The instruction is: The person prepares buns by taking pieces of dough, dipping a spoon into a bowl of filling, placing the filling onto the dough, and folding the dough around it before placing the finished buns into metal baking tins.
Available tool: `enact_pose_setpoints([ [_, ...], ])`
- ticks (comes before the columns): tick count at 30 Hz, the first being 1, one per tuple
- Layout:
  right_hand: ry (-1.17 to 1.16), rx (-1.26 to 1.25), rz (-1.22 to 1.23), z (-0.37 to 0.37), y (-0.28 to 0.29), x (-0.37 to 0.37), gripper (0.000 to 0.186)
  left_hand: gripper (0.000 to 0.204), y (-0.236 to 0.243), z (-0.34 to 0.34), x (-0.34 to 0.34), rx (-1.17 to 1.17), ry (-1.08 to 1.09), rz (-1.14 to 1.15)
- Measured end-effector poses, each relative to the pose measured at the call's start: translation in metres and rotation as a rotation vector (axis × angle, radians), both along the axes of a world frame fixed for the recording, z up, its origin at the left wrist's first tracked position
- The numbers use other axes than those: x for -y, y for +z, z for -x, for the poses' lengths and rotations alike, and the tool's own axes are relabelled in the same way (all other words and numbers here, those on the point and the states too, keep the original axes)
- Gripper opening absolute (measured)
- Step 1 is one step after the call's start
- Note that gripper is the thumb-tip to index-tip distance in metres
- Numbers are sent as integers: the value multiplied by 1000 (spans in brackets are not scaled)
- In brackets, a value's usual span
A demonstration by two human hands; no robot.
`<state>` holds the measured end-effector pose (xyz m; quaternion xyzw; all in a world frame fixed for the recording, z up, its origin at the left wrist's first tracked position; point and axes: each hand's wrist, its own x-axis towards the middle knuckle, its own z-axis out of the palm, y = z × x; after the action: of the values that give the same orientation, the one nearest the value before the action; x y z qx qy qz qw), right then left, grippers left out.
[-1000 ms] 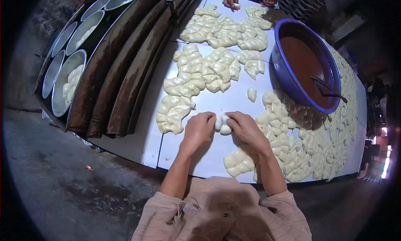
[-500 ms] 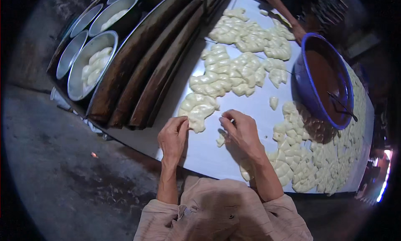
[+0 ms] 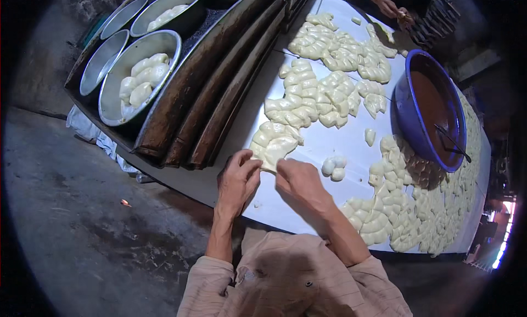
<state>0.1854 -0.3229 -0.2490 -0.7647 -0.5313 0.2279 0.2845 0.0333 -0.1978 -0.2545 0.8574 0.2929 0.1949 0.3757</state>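
My left hand [image 3: 237, 184] pinches the near edge of a pale, glossy dough slab [image 3: 273, 141] on the white table [image 3: 280, 201]. Beside it, my right hand [image 3: 301, 186] has its fingers closed on the same edge, with fingertips partly hidden behind the knuckles. A small clump of white dough balls [image 3: 334, 166] sits to the right of my right hand. More dough sheets [image 3: 335, 97] lie beyond, and a broad spread of cut pieces [image 3: 384, 218] covers the right side.
A large blue tub [image 3: 403, 108] of brown liquid with a dark utensil [image 3: 450, 141] stands at right. At left are dark curved troughs [image 3: 214, 119] and metal pans [image 3: 112, 111], some holding dough. Another person's hands [image 3: 388, 8] are at the far edge.
My hands have left the small dough clump, moving left, and now grip the slab's near edge. The view has shifted. The other person's hands have moved at the far edge.
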Motion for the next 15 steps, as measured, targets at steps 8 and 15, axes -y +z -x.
enact_pose_setpoints([
  [8,-129,131,-133,17,15,2,36,23,-1,3,-3,70,-52,58],
  [15,-60,259,-170,9,-9,-13,17,19,-14,-4,-8,47,-95,-71],
])
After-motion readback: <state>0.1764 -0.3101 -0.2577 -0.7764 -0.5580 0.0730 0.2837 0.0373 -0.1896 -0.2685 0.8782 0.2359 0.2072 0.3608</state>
